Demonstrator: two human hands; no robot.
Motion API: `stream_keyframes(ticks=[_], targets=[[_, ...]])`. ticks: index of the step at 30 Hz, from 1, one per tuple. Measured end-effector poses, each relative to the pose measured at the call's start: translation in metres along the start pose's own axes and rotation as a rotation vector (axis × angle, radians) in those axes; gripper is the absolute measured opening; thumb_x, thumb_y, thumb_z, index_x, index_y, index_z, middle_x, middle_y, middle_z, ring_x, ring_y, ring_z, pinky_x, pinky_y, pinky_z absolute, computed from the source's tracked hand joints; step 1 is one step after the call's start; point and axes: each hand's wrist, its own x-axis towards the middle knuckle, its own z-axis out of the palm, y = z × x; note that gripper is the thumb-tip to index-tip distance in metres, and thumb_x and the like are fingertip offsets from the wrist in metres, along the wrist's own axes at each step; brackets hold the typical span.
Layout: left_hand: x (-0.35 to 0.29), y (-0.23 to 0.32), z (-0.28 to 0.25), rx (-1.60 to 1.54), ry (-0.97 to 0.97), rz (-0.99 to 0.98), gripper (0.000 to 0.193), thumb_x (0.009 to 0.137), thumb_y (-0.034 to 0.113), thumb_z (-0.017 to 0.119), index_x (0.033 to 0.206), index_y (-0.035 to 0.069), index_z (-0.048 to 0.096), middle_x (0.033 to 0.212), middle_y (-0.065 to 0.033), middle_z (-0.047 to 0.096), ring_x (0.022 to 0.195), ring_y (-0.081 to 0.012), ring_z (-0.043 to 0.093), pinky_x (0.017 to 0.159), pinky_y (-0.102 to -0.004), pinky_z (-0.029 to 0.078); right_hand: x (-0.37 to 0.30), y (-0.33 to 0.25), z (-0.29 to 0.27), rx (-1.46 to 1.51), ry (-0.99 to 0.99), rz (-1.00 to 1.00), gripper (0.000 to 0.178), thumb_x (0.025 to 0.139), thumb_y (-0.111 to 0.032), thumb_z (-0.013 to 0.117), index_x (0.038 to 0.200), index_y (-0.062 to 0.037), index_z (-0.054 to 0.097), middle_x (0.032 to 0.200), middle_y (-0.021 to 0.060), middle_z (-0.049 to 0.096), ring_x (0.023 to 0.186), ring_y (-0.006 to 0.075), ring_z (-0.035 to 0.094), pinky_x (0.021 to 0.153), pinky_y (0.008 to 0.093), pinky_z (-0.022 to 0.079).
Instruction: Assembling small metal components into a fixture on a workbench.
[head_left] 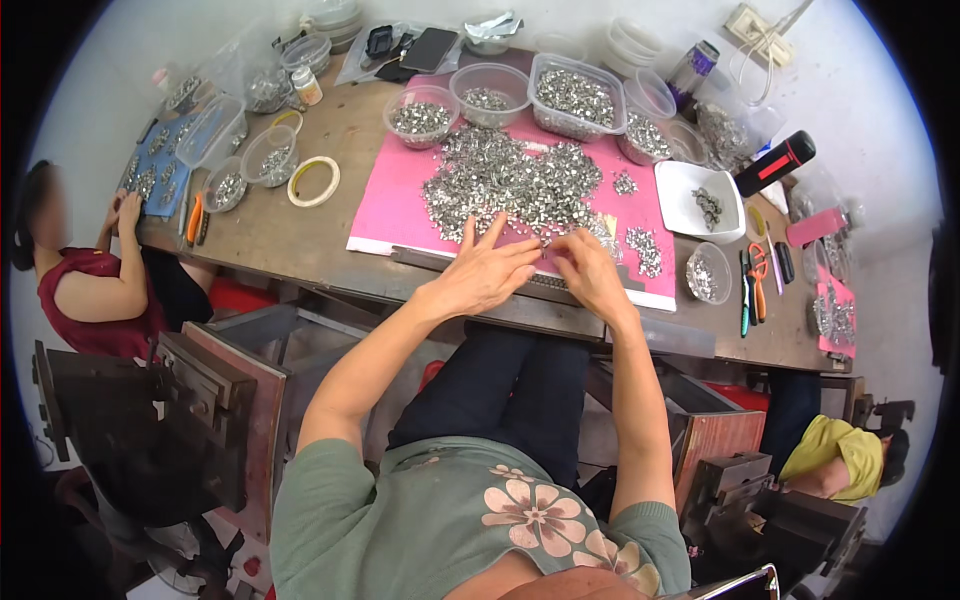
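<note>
A big heap of small silver metal parts [510, 180] lies on a pink mat [395, 190] on the wooden workbench [290, 235]. My left hand [490, 270] rests at the heap's near edge with its fingers spread flat on the mat. My right hand [590, 270] is close beside it, fingers curled and pinched over a few small parts by a dark metal strip [545, 285] at the mat's front edge. What the right fingers hold is too small to make out.
Clear plastic tubs of metal parts [575, 95] line the back of the mat. A white tray [700, 200], small bowl [708, 272], pliers and cutters [755, 280] lie at right. Tape rings [313, 181] lie left. One person sits at left [90, 290], another at lower right [835, 455].
</note>
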Motion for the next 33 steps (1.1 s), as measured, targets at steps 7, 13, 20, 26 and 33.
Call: stream_keyframes(ticks=[7,13,20,26,33], targets=[[0.006,-0.014,-0.013,-0.023,0.446,-0.062,0.008,0.087,0.019,0.071,0.092,0.014,0.074,0.087,-0.0022,0.069,0.092,-0.0225,0.059,0.096,-0.0449,0.034,-0.012,0.009,-0.007,0.03,0.09,0.123,0.011,0.088,-0.001,0.066,0.099,-0.0022,0.07,0.091,0.0142,0.064,0.08,0.0294,0.065,0.073,0.0385,0.052],[0.017,-0.024,-0.021,-0.026,0.221,0.052,0.006,0.085,0.022,0.073,0.088,0.017,0.073,0.083,0.0003,0.066,0.092,-0.0218,0.058,0.096,-0.0454,0.031,-0.004,-0.005,-0.008,0.069,0.002,0.144,0.011,0.086,-0.004,0.07,0.097,-0.0018,0.071,0.089,0.0124,0.064,0.079,0.027,0.066,0.071,0.0375,0.052],[0.037,-0.029,-0.014,0.015,0.0,0.15,0.007,0.083,0.024,0.076,0.089,0.02,0.075,0.084,-0.0017,0.063,0.097,-0.0231,0.057,0.095,-0.0465,0.03,0.006,-0.002,0.014,0.069,-0.017,0.166,0.014,0.083,-0.008,0.075,0.092,0.0002,0.069,0.087,0.0143,0.063,0.078,0.0306,0.066,0.071,0.0412,0.052],[0.035,-0.035,-0.004,0.017,0.079,0.148,0.008,0.087,0.022,0.071,0.09,0.015,0.073,0.086,-0.0025,0.064,0.098,-0.0231,0.059,0.099,-0.0444,0.032,0.007,0.002,0.019,-0.034,0.059,0.13,0.012,0.087,-0.01,0.072,0.087,0.0006,0.065,0.088,0.0179,0.062,0.081,0.0378,0.064,0.072,0.0469,0.05],[0.034,-0.034,0.002,0.066,0.293,0.071,0.008,0.087,0.02,0.072,0.09,0.012,0.071,0.089,-0.0035,0.067,0.092,-0.0236,0.059,0.095,-0.0455,0.032,0.001,0.005,0.021,-0.075,0.143,0.111,0.011,0.088,-0.011,0.071,0.088,0.0,0.068,0.087,0.0174,0.064,0.079,0.0375,0.065,0.071,0.0461,0.051]])
